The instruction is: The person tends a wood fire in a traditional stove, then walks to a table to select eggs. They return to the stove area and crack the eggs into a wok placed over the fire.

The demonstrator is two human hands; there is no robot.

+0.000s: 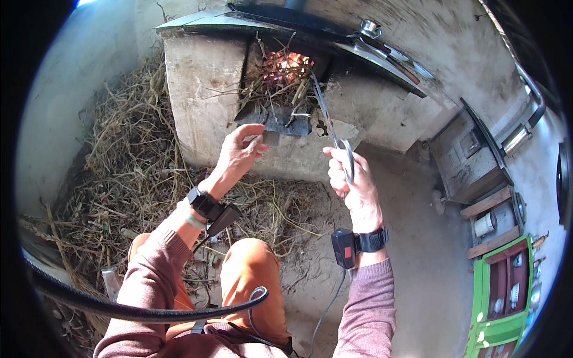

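My right hand (pixel 356 183) grips the looped handle of metal fire tongs (pixel 329 118). Their far end reaches into the right side of a stove's firebox, beside burning twigs (pixel 286 67). Flames glow behind a tangle of dry sticks (pixel 280 89) that fills the opening and spills over its lip. Under that opening juts a dark metal plate (pixel 280 123) with a few twigs on it. My left hand (pixel 239 150) hovers just in front of the plate's left end, fingers loosely bent and apart, with nothing clearly held.
Piled brushwood (pixel 130 134) lies left of the masonry stove (pixel 201 85) and spreads over the floor. A large dark pan (pixel 286 17), a metal cup (pixel 370 29) and long-handled utensils (pixel 394 60) rest on top. A smaller stove (pixel 465 152) and a green cabinet (pixel 481 291) stand right.
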